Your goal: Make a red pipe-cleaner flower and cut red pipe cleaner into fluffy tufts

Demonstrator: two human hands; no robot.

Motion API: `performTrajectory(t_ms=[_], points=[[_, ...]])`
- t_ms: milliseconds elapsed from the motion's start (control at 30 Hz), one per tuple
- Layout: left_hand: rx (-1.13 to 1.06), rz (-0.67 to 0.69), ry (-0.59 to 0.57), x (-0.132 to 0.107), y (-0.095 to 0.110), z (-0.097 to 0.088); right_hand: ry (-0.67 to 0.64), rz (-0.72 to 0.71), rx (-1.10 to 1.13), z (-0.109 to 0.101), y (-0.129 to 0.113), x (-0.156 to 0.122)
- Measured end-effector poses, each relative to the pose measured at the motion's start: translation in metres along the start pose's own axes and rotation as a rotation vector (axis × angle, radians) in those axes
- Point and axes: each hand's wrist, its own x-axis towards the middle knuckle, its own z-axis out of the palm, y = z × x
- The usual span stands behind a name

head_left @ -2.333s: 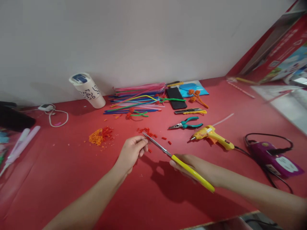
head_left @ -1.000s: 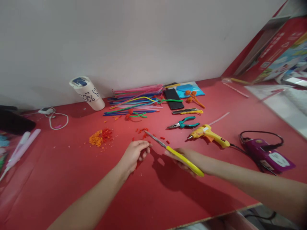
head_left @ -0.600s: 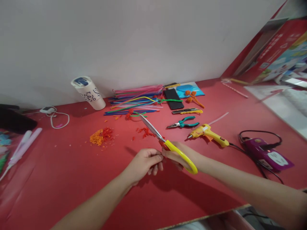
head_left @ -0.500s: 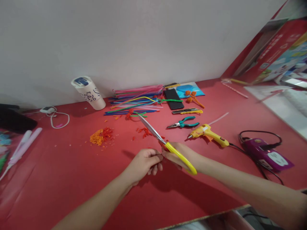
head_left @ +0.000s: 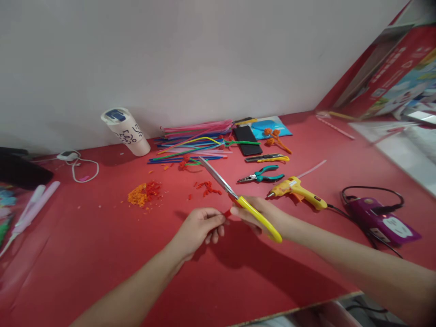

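Observation:
Over the front middle of the red table, my left hand (head_left: 202,223) is closed, thumb and fingertips pinching a short red piece of pipe cleaner (head_left: 227,212). Facing it, my right hand (head_left: 267,212) is closed around yellow-handled scissors (head_left: 218,176), whose blades point away and to the left. The right fingertips come close to the other end of the red piece; whether they touch it I cannot tell. Short red cut pieces (head_left: 207,188) lie scattered just beyond my hands. Further left is a pile of orange and red clippings (head_left: 139,195).
Pipe cleaners (head_left: 194,141), a phone (head_left: 247,141) and a tumbler (head_left: 127,134) stand or lie by the wall. To the right are a utility knife (head_left: 267,158), pliers (head_left: 260,174), a glue gun (head_left: 299,190) and a purple power strip (head_left: 381,222). A pink straightener (head_left: 37,206) lies left.
My hands have drawn slightly apart, so the red piece now shows between them. The scissors have shifted a little to the right with my right hand.

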Motion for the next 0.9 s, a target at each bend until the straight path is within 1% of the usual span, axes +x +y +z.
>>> performTrajectory(t_ms=[67, 133, 233, 367, 500, 667, 800, 900], points=[[-0.014, 0.047, 0.097, 0.004, 0.0, -0.006, -0.014, -0.009, -0.036, -0.004, 0.001, -0.006], [-0.039, 0.096, 0.195, 0.008, -0.001, -0.013, -0.057, 0.007, -0.138, -0.007, 0.003, -0.014], [-0.057, 0.135, 0.272, 0.014, -0.003, -0.02, -0.132, 0.026, -0.229, -0.003, 0.007, -0.02], [0.01, 0.126, 0.274, 0.016, -0.002, -0.02, -0.155, 0.042, -0.211, 0.007, 0.011, -0.018], [0.049, 0.111, 0.284, 0.014, 0.001, -0.018, -0.156, 0.055, -0.153, 0.009, 0.009, -0.015], [0.041, 0.098, 0.281, 0.011, 0.005, -0.017, -0.169, 0.103, -0.038, 0.008, 0.007, -0.017], [0.019, 0.081, 0.279, 0.01, 0.005, -0.016, -0.198, 0.089, 0.031, 0.009, 0.01, -0.019], [-0.029, 0.076, 0.269, 0.01, 0.002, -0.014, -0.175, 0.065, 0.046, 0.012, 0.014, -0.019]])
